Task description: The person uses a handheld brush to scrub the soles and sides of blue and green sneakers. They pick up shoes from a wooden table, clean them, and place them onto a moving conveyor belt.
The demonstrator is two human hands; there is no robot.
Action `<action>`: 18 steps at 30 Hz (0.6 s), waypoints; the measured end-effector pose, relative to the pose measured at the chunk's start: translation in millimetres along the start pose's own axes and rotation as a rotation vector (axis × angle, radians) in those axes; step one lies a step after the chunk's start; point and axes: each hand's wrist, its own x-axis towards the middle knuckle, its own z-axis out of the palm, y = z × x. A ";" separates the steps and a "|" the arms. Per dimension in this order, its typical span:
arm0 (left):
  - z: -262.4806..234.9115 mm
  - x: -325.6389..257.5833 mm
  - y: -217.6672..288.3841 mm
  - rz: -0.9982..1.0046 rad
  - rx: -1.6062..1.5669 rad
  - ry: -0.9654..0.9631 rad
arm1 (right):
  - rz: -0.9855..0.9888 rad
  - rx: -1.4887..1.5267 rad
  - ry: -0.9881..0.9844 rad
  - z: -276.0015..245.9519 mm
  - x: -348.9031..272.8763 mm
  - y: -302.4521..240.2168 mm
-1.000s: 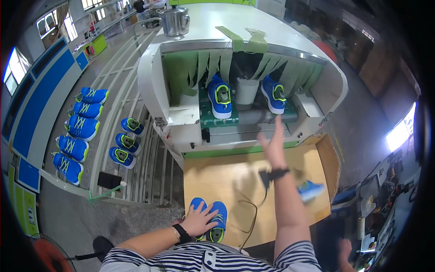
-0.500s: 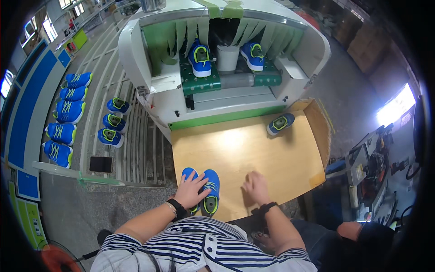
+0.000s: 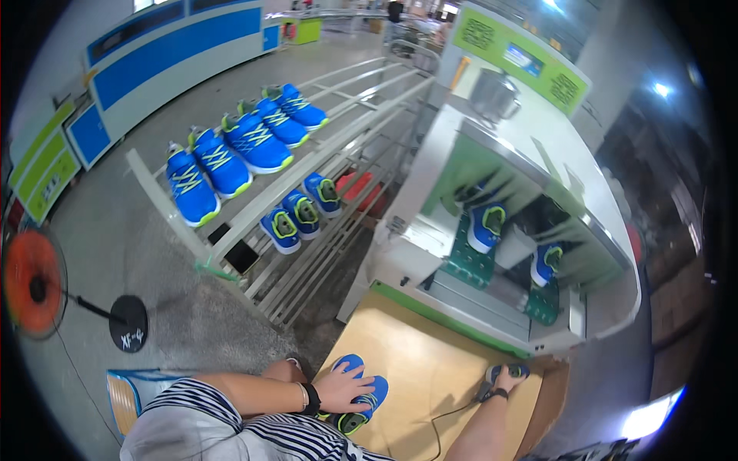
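My left hand lies spread on top of a pair of blue shoes with yellow-green lining at the near left corner of the tan worktable. At the table's right edge my right hand grips a single blue shoe. Beyond the table stands a white and green machine holding two more blue shoes, one on the left mount and one on the right mount.
A white metal rack on the left carries several blue shoes on its upper and lower rails. An orange standing fan and its round black base sit on the grey floor at far left. A metal pot tops the machine.
The view has swung left toward the rack. My right hand went from the bare tabletop out to the right edge and closed on the loose shoe there. My left hand stayed on the pair.
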 end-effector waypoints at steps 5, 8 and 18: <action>12.0 -7.2 -2.6 -0.053 -0.035 0.035 | -0.079 -0.088 -0.266 -2.6 -45.5 9.8; 5.3 -3.3 1.3 -0.034 -0.034 0.021 | -0.385 -0.457 -0.461 -40.5 -86.8 23.4; -31.6 21.5 32.5 -0.189 -0.695 0.052 | 0.148 -0.007 -0.956 -45.9 -316.1 -100.8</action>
